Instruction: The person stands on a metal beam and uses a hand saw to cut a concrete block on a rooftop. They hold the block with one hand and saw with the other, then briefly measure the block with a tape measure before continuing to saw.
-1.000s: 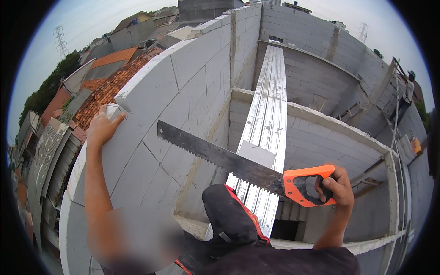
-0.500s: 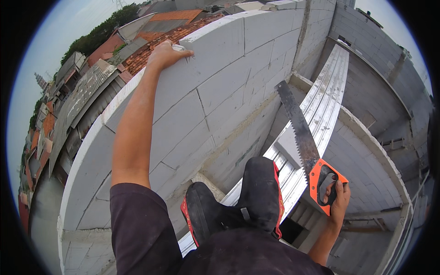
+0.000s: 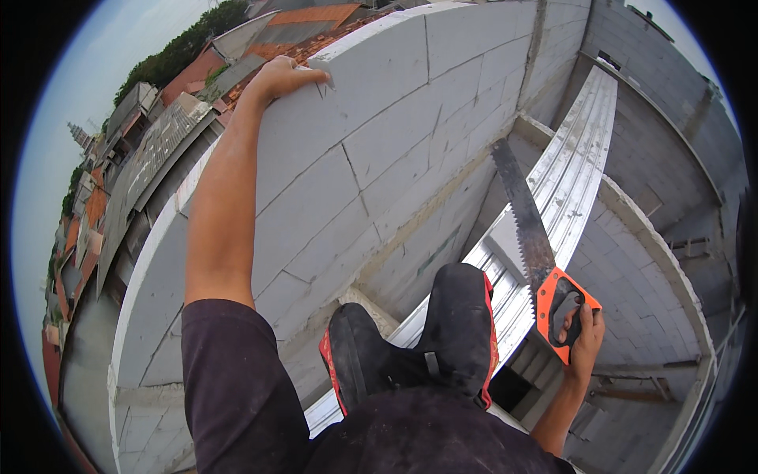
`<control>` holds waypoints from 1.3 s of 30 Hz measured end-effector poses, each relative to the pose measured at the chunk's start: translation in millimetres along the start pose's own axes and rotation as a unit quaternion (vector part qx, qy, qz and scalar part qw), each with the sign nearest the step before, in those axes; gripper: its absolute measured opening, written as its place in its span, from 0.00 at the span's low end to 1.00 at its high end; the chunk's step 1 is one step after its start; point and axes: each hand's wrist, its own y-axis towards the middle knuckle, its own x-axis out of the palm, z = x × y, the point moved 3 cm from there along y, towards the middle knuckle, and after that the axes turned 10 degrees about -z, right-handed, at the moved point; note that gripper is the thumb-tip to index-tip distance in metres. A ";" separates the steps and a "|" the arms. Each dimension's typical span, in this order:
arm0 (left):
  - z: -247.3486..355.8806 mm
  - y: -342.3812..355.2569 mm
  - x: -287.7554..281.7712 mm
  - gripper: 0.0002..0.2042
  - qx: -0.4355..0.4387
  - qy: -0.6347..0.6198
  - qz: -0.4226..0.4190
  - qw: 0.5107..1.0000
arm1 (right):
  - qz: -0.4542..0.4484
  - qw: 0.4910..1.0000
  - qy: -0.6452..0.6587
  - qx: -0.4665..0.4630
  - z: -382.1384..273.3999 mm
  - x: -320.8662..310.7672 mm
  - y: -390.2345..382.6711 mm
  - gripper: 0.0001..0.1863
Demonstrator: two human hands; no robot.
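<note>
My right hand (image 3: pixel 585 341) is closed around the orange and black handle of a handsaw (image 3: pixel 530 229). The saw's dark, worn blade points up and away, its coarse teeth facing left, over the metal planks and apart from the wall. At the upper left, my left hand (image 3: pixel 278 79) grips the top edge of the pale grey block wall (image 3: pixel 371 110), its fingers bent over the far side and partly hidden. It rests where a higher block ends in a step, with a small notch and thin cut lines in the block beside the thumb.
Ribbed metal planks (image 3: pixel 564 170) run below my knees toward the far right wall. A pale block (image 3: pixel 508 243) lies on them. Lower right, a deep drop shows stairs (image 3: pixel 533 367) beside a curved-looking block wall (image 3: pixel 651 225). Rooftops (image 3: pixel 158 150) lie beyond the wall on the left.
The view has shifted slightly, so the wall and planks sit a little to the right. My left hand keeps its hold on the wall edge, and the saw stays in my right hand.
</note>
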 end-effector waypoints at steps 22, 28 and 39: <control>6.6 -11.8 3.0 0.48 0.034 0.010 0.020 0.999 | -0.002 1.000 -0.001 0.030 15.9 10.3 9.0 0.15; 4.2 -5.7 4.0 0.39 0.025 -0.023 -0.005 0.999 | -0.005 0.999 -0.019 0.031 17.4 10.9 11.2 0.15; -7.1 14.2 1.5 0.29 0.023 -0.040 -0.035 0.998 | -0.014 0.999 -0.016 0.039 22.6 12.0 13.3 0.14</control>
